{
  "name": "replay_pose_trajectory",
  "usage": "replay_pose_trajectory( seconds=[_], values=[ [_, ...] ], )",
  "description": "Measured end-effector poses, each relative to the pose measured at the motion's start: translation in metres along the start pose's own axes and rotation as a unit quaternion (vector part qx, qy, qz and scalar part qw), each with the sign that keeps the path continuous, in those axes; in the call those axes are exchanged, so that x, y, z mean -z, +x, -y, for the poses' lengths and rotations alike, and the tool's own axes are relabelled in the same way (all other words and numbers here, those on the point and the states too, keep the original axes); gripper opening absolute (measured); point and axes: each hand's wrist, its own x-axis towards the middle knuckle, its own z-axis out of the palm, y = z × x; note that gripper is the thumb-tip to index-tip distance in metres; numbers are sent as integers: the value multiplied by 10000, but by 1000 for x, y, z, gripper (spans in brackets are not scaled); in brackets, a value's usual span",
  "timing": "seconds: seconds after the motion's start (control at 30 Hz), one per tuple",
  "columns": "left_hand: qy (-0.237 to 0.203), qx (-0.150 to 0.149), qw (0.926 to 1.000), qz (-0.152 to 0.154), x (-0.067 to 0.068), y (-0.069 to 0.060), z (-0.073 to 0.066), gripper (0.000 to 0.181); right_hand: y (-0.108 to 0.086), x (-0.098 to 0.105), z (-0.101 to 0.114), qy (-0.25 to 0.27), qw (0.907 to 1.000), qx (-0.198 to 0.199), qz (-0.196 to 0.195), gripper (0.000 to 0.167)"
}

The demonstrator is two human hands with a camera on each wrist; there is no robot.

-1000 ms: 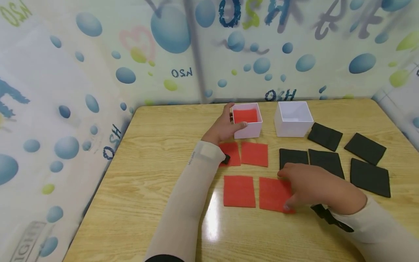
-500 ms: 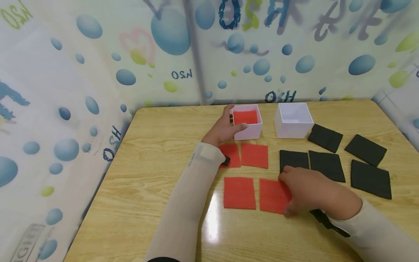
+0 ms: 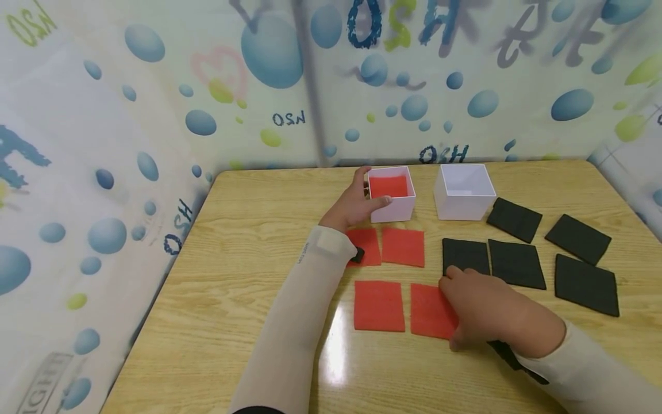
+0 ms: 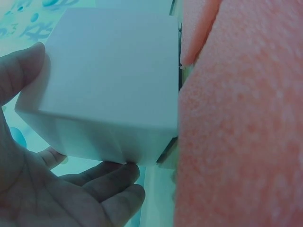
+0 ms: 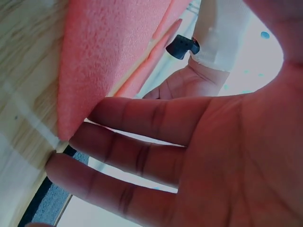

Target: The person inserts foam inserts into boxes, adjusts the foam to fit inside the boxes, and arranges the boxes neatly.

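My left hand (image 3: pixel 354 201) holds the left white box (image 3: pixel 392 210), thumb on its near side; a red piece (image 3: pixel 389 186) shows inside. In the left wrist view, the fingers and thumb lie round the white box (image 4: pixel 109 71). My right hand (image 3: pixel 496 310) touches the right edge of the lower right red square (image 3: pixel 431 310), fingers at its upper corner and thumb by its lower one. The right wrist view shows extended fingers (image 5: pixel 137 151) at the edge of the red square (image 5: pixel 104 56). The right hand partly hides this square and a black square (image 3: pixel 464 253).
A second white box (image 3: pixel 464 201) stands empty to the right. Other red squares (image 3: pixel 379 306) lie left of my right hand, one partly under the left wrist. Several black squares (image 3: pixel 587 285) lie flat on the right of the wooden table (image 3: pixel 217 276), against a patterned backdrop (image 3: pixel 341 69).
My right hand has shifted slightly, its thumb moving from on the red square down to its lower edge. The left hand stays on the box.
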Motion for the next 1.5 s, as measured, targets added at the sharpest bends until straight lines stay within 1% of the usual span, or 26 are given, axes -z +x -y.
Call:
replay_pose_trajectory(
  seconds=[0.27, 0.53, 0.87, 1.17, 1.33, 1.5],
  values=[
    [-14, -43, 10000, 14, 0, 1, 1, 93, -1, -3, 3, -196, 9993, 78, -293, 79],
    [-73, -53, 10000, 21, 0, 0, 1, 93, -1, -3, 3, -202, 9989, 107, -409, 74],
    [-144, -38, 9999, 50, 0, 0, 0, 92, -2, 0, 2, 143, 9995, 37, -293, 77],
    [-95, -28, 9999, 39, 0, 0, -1, 92, -3, 4, -4, 349, 9983, 118, -460, 70],
    [-97, -43, 9999, 47, 0, 1, 0, 92, -1, 4, -7, 361, 9982, 114, -459, 73],
    [-96, -10, 9999, 39, 0, 2, 1, 92, -1, 4, -8, 450, 9982, 95, -379, 81]
  ],
)
